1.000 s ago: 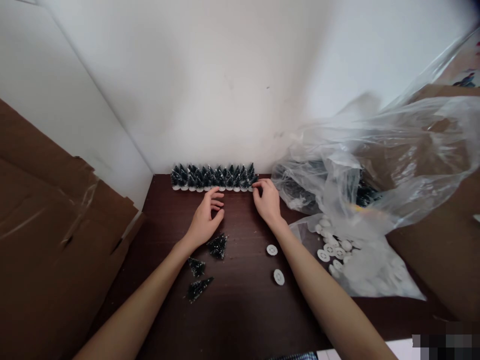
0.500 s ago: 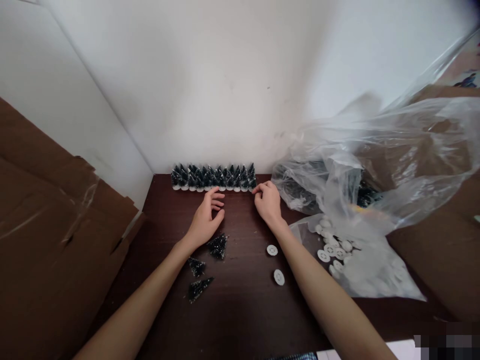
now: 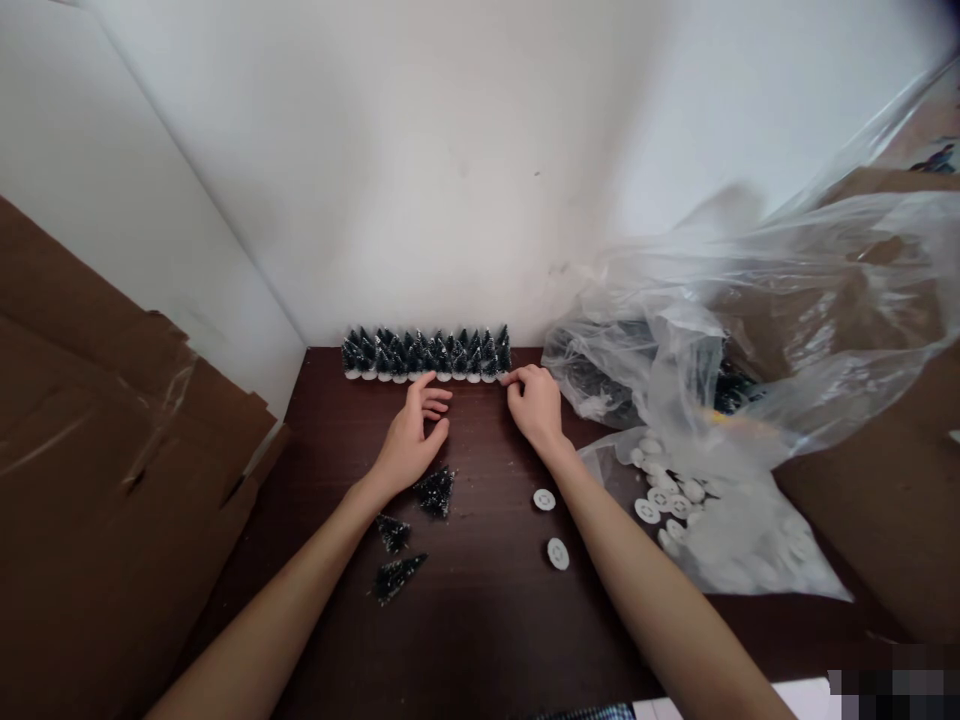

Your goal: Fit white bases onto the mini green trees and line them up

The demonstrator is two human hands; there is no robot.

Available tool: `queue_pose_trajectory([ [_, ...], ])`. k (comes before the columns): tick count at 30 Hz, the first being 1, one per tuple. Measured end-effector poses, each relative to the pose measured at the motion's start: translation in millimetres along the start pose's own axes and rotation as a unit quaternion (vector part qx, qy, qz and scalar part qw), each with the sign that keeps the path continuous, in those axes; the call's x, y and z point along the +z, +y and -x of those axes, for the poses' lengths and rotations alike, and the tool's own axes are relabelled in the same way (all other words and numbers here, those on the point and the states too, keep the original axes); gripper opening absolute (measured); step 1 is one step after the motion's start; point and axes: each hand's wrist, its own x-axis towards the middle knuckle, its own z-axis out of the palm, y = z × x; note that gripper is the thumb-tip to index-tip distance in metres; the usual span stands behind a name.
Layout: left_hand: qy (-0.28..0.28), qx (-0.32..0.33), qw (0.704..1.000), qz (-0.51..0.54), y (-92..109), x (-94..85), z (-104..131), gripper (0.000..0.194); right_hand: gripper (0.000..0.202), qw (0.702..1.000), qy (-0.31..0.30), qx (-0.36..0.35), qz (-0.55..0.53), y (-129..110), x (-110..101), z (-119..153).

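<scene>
Small frosted Christmas trees [image 3: 424, 352] stand upright on white bases in a packed block against the wall. My right hand [image 3: 535, 402] is closed, its thumb and fingertips at the white base of the tree [image 3: 503, 352] on the right end. Just in front of the block, my left hand [image 3: 412, 435] hovers open and empty, fingers apart. Below it lie three trees without bases: a tree [image 3: 436, 492], a smaller tree [image 3: 394, 533] and a tipped tree [image 3: 398, 577]. Two loose white bases, an upper base [image 3: 544, 499] and a lower base [image 3: 558, 553], rest beside my right forearm.
On the right, a clear bag [image 3: 765, 545] holds several white bases. Behind it, a large crumpled plastic bag [image 3: 667, 345] contains dark trees. A cardboard box [image 3: 112, 480] borders the left of the dark wooden table [image 3: 480, 630]; a white wall [image 3: 450, 180] rises behind.
My right fingertips have shifted slightly left against the base of the end tree. My left hand and the loose pieces have hardly moved.
</scene>
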Motion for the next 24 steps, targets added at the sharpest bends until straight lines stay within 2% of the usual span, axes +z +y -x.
queue_pose_trajectory([
  [6,0.01,0.0,1.0,0.016,-2.8,2.1,0.5,0.071,0.028,0.997,-0.028,-0.069,-0.031,-6.2,-3.4,1.4],
  [11,0.004,-0.001,1.0,0.01,-3.1,2.5,0.6,0.072,0.028,0.992,-0.055,-0.102,-0.049,-4.1,1.1,1.1],
  [24,-0.002,0.004,1.0,-0.002,1.5,1.1,1.4,0.072,0.026,0.994,-0.053,-0.085,-0.044,-2.2,0.7,0.6],
])
